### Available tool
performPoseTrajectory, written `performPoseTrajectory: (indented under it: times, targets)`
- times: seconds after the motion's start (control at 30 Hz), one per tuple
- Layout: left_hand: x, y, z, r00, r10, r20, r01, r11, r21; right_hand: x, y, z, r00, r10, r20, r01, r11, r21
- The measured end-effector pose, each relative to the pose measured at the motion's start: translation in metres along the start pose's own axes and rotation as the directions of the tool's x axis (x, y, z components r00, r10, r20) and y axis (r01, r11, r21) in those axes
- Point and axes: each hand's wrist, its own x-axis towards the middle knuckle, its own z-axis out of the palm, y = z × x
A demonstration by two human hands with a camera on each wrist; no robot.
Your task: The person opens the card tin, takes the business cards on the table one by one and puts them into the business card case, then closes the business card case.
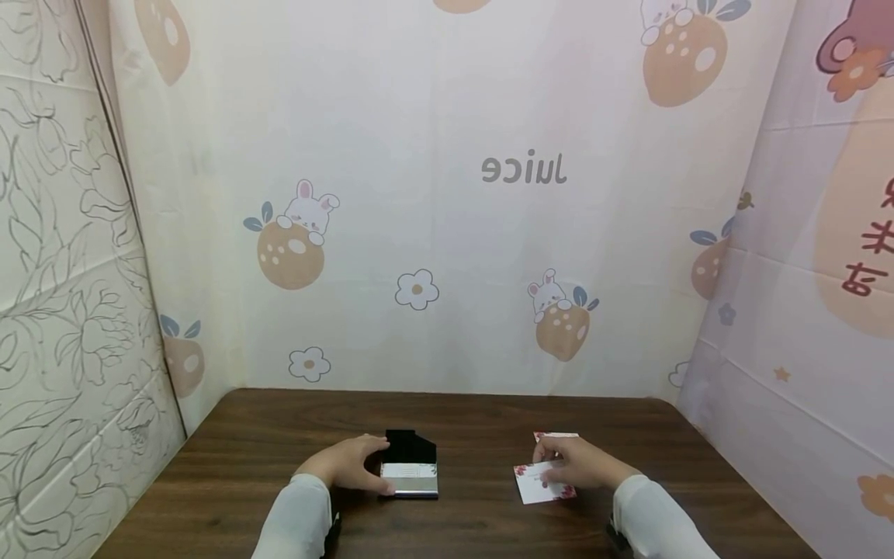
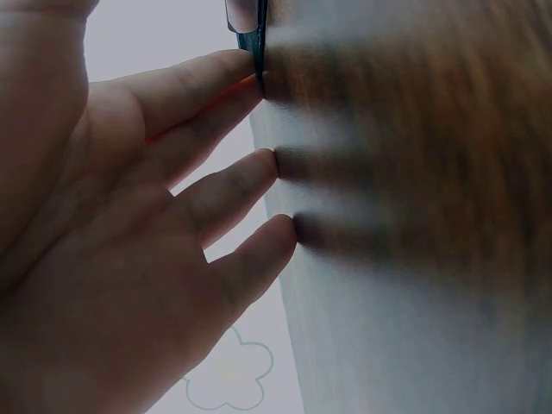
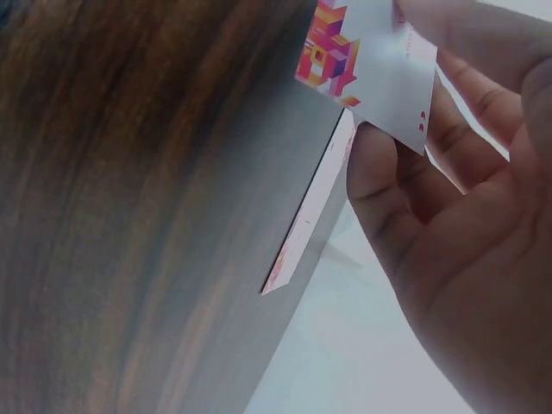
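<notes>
A business card case (image 1: 417,482) lies on the table with its black lid (image 1: 410,447) raised. A white printed card shows inside it. My left hand (image 1: 354,463) is at the case's left side, thumb at the front corner and forefinger at the lid's edge. In the left wrist view its fairly straight fingers (image 2: 233,194) reach down to the tabletop, with the black edge at the foremost fingertips. My right hand (image 1: 574,463) pinches a white business card (image 3: 379,69) with colourful corner patterns, tilted above the table. Behind that hand another card (image 3: 310,207) lies flat.
The dark wooden table (image 1: 475,435) runs back to a pale curtain (image 1: 433,233) printed with fruit, rabbits and flowers. More patterned curtains hang on the left (image 1: 63,272) and right (image 1: 789,310) sides.
</notes>
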Motion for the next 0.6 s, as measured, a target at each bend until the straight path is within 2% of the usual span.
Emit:
performPoseTrajectory:
  times: [0.23, 0.4, 0.6]
  targets:
    - [-0.0009, 0.0007, 0.0003, 1.0, -0.004, -0.004, 0.004, 1.0, -0.005, -0.002, 0.001, -0.0011, 1.0, -0.024, 0.006, 0.024, 0.999, 0.028]
    - [-0.0002, -0.0002, 0.0009, 1.0, -0.005, -0.009, 0.005, 1.0, 0.004, -0.0022, 0.0032, -0.0038, 0.998, -0.059, 0.016, 0.057, 0.995, 0.083]
    - [0.0005, -0.0017, 0.002, 1.0, -0.002, -0.006, 0.002, 1.0, 0.0, -0.0026, 0.0026, -0.0049, 0.999, -0.04, 0.019, 0.037, 0.99, 0.137]
